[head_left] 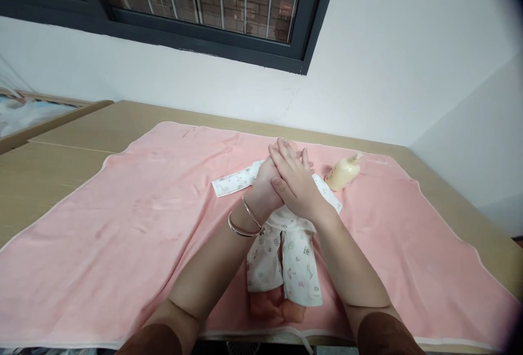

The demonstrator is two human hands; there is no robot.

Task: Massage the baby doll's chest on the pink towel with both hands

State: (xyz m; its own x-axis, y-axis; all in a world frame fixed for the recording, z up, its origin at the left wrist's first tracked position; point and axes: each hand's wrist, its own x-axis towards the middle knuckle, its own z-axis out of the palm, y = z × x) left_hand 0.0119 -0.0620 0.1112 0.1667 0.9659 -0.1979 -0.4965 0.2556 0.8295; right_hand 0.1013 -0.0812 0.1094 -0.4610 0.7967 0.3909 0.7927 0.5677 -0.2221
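My left hand [266,185], with two thin bangles [245,224] on its wrist, is pressed palm to palm with my right hand [297,186]. The right lies over the left, its fingers stretched out flat, and some left fingertips show past its far side. Nothing is visible between the palms. Below both hands, what looks like a baby doll [294,311] lies on its back, its feet toward me. It wears a white printed top [232,182] and matching trousers [302,262]. My hands hide its head and most of its chest.
A pink sheet [134,224] with a pale border covers much of the wooden table [69,164]. To the right of the doll, a cream pump bottle [344,172] lies tilted on the sheet. Behind the table rises a white wall [368,72] with a dark-framed window [229,34].
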